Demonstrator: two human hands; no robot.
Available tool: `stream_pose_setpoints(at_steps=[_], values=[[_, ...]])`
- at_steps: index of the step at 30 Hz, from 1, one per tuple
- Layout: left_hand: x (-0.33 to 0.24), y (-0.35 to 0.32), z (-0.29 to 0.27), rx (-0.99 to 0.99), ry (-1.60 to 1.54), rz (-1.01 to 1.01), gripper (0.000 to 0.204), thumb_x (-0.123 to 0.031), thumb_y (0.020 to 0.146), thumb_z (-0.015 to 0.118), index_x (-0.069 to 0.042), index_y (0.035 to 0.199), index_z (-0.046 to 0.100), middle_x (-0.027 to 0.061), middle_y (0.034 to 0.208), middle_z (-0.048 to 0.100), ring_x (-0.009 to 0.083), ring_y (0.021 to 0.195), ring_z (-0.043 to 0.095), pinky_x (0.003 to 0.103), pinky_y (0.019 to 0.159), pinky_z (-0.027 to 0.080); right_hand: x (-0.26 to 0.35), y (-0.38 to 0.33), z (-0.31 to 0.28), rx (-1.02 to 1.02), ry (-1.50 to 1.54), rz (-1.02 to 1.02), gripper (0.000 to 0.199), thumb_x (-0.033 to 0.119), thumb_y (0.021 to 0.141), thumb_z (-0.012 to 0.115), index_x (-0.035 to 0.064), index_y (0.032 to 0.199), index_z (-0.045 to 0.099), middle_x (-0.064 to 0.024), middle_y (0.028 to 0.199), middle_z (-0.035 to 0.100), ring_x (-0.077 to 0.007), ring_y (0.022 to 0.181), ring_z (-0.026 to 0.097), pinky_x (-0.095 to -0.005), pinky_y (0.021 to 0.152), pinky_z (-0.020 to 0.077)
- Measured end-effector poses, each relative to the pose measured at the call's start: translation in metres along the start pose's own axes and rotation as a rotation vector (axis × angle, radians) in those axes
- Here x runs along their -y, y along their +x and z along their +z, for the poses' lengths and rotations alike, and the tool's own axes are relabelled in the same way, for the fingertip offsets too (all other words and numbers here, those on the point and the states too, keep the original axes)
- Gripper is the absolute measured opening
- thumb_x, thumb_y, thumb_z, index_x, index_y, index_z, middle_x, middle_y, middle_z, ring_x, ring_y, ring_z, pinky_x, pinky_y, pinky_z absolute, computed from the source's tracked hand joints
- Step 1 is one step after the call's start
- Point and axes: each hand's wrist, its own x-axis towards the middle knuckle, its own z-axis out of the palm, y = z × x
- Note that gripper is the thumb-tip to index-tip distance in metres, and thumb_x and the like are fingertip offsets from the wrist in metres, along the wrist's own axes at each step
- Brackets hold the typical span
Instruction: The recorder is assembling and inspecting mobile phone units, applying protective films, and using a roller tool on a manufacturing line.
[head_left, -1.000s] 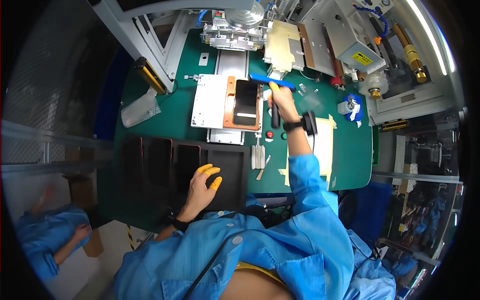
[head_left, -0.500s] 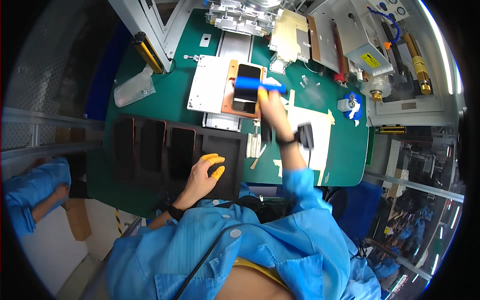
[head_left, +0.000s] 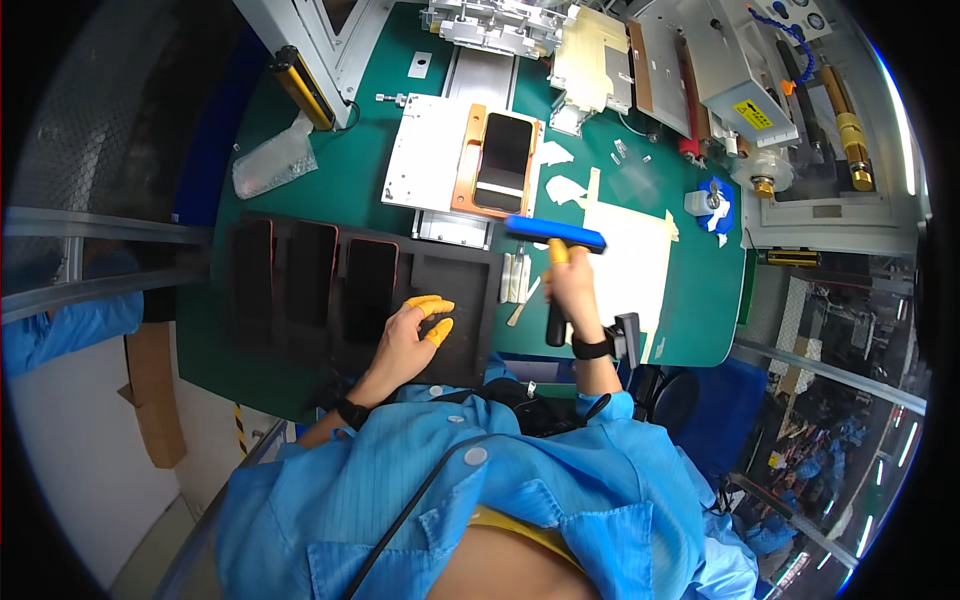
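Note:
My right hand [head_left: 574, 292] grips the black handle of a blue roller [head_left: 556, 233]. The roller is off the phone, near the close right corner of a copper-coloured fixture [head_left: 466, 168]. In that fixture lies a dark-screened phone [head_left: 507, 148], with a pale band across its near end. My left hand [head_left: 402, 348], in yellow finger cots, is at the right-hand slot of a black tray [head_left: 487, 335]. Its thumb and fingers are apart with nothing between them. Three dark phones with reddish edges, one of them the nearest phone [head_left: 370, 290], sit in the tray's other slots.
The fixture is on a white plate [head_left: 418, 150] over a metal rail. A taped white sheet [head_left: 630, 265] lies at the right, beside crumpled white wipes [head_left: 566, 189]. Bubble wrap [head_left: 275, 165] rests at the left. Metal machinery [head_left: 495, 25] stands at the back.
The roller in my right hand has come off the phone, toward me and to the right, uncovering the screen. My left hand stays at the tray.

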Motion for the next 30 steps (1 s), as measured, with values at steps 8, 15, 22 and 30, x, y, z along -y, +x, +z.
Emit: stream_pose_setpoints(at_steps=[8,15,22,30], values=[[-0.003,0.000,0.005,0.038,0.024,0.019,0.025,-0.007,0.074,0.061,-0.007,0.098,0.060,0.0090,0.100,0.056,0.0190,0.079,0.057,0.025,0.066,0.045,-0.113,0.057,-0.018,-0.269,0.055,0.285,0.039,0.032,0.084,0.047,-0.0057,0.074,0.048,-0.0127,0.051,0.053,-0.0202,0.039,0.052,-0.0319,0.036,0.0428],[-0.006,0.003,0.007,0.083,0.064,0.005,0.026,-0.005,0.073,0.061,-0.007,0.099,0.061,0.0075,0.101,0.057,0.0166,0.080,0.056,0.025,0.067,0.045,-0.186,0.109,-0.075,-0.594,0.336,0.352,0.042,0.030,0.085,0.048,-0.0049,0.062,0.048,-0.0121,0.049,0.052,-0.0209,0.037,0.051,-0.0333,0.036,0.0423],[-0.009,0.007,0.011,0.091,0.050,-0.023,0.026,-0.005,0.073,0.061,-0.006,0.099,0.061,0.0074,0.098,0.058,0.0150,0.079,0.056,0.023,0.066,0.044,-0.202,0.021,0.030,-0.688,0.242,0.380,0.041,0.031,0.084,0.048,-0.0082,0.097,0.041,-0.0321,0.091,0.053,-0.0437,0.088,0.052,-0.0453,0.076,0.0422],[-0.011,0.015,-0.002,0.023,0.003,0.057,0.022,-0.004,0.075,0.060,-0.005,0.098,0.061,0.0070,0.100,0.058,0.0127,0.079,0.056,0.022,0.064,0.044,-0.192,0.107,-0.042,-0.721,0.257,0.437,0.031,0.023,0.083,0.049,-0.0073,0.084,0.041,-0.0124,0.054,0.055,-0.0226,0.040,0.054,-0.0326,0.039,0.0452]])
